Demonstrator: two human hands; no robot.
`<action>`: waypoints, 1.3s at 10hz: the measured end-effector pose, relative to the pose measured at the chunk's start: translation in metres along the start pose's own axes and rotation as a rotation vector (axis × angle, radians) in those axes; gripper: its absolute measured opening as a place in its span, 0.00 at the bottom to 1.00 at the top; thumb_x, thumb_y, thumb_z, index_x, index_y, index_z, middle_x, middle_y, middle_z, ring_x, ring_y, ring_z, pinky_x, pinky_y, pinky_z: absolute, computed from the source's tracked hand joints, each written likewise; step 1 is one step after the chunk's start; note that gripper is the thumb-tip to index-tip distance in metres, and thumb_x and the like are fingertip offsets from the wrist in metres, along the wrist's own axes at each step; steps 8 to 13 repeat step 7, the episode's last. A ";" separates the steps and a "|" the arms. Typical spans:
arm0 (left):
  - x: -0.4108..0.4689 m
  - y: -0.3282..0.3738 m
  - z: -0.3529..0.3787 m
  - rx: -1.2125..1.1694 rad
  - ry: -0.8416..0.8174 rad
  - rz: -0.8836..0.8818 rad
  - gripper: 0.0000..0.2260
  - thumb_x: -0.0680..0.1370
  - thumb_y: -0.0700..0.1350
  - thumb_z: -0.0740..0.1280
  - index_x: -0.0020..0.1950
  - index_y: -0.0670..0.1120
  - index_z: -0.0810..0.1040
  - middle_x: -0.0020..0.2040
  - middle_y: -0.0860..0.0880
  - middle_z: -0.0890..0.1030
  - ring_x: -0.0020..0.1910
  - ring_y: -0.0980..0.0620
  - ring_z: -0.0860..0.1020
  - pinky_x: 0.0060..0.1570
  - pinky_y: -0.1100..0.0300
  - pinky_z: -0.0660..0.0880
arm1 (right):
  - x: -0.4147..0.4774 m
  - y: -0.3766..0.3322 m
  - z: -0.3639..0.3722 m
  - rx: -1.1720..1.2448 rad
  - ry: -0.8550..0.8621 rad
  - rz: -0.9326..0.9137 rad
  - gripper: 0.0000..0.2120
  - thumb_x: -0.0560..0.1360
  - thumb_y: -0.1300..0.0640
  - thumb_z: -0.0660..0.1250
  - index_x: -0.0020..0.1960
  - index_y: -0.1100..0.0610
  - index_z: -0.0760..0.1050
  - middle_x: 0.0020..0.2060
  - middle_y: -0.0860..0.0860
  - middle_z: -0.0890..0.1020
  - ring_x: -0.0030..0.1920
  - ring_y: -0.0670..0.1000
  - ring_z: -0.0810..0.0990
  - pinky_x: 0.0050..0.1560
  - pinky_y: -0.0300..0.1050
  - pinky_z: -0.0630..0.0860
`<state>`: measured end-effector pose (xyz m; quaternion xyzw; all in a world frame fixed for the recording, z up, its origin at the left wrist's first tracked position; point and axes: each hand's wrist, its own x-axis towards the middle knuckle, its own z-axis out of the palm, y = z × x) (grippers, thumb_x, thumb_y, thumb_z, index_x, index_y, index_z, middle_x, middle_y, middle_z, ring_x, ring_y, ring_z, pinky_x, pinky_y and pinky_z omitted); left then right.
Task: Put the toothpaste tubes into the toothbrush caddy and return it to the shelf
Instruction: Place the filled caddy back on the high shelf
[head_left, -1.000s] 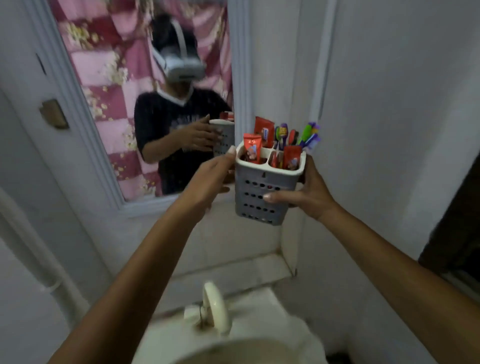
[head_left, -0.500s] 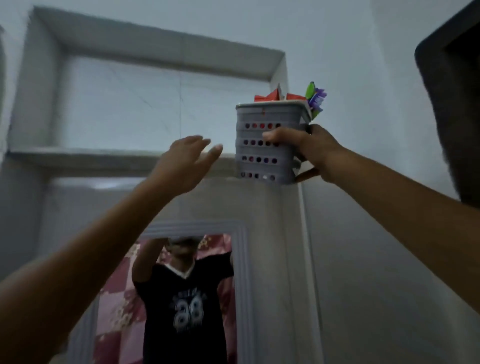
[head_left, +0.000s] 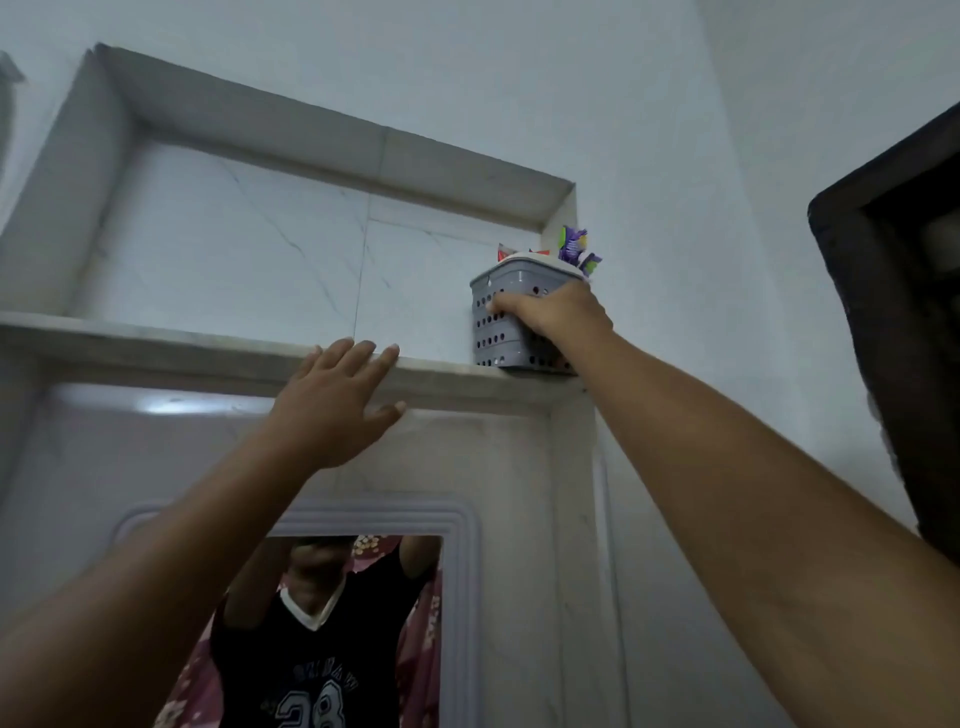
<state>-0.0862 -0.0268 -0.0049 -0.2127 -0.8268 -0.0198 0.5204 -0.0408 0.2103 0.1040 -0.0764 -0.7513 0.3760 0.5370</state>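
One toothbrush caddy (head_left: 511, 322) sits at the marble shelf's (head_left: 208, 348) right end, right hand (head_left: 558, 312) wrapped around its side. Push it fully in before letting go. Left hand (head_left: 332, 405), fingers spread and empty, braces on the shelf lip below-left.

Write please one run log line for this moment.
right hand: grips caddy | caddy: on shelf, right end | left hand: open, at shelf edge | step: release pending
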 end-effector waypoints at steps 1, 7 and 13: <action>0.000 -0.004 0.001 -0.002 -0.002 0.016 0.33 0.79 0.64 0.52 0.80 0.53 0.46 0.81 0.48 0.51 0.80 0.48 0.47 0.77 0.50 0.43 | 0.006 0.002 0.021 -0.064 0.101 0.048 0.50 0.48 0.28 0.74 0.62 0.56 0.72 0.55 0.52 0.81 0.55 0.55 0.81 0.40 0.45 0.71; -0.002 -0.002 -0.008 -0.037 -0.056 -0.015 0.33 0.80 0.61 0.56 0.80 0.53 0.45 0.82 0.48 0.49 0.80 0.48 0.45 0.77 0.50 0.44 | -0.018 0.033 0.038 -0.222 0.220 -0.120 0.56 0.59 0.22 0.65 0.70 0.63 0.61 0.63 0.57 0.70 0.60 0.58 0.71 0.50 0.55 0.76; -0.002 -0.002 -0.008 -0.037 -0.056 -0.015 0.33 0.80 0.61 0.56 0.80 0.53 0.45 0.82 0.48 0.49 0.80 0.48 0.45 0.77 0.50 0.44 | -0.018 0.033 0.038 -0.222 0.220 -0.120 0.56 0.59 0.22 0.65 0.70 0.63 0.61 0.63 0.57 0.70 0.60 0.58 0.71 0.50 0.55 0.76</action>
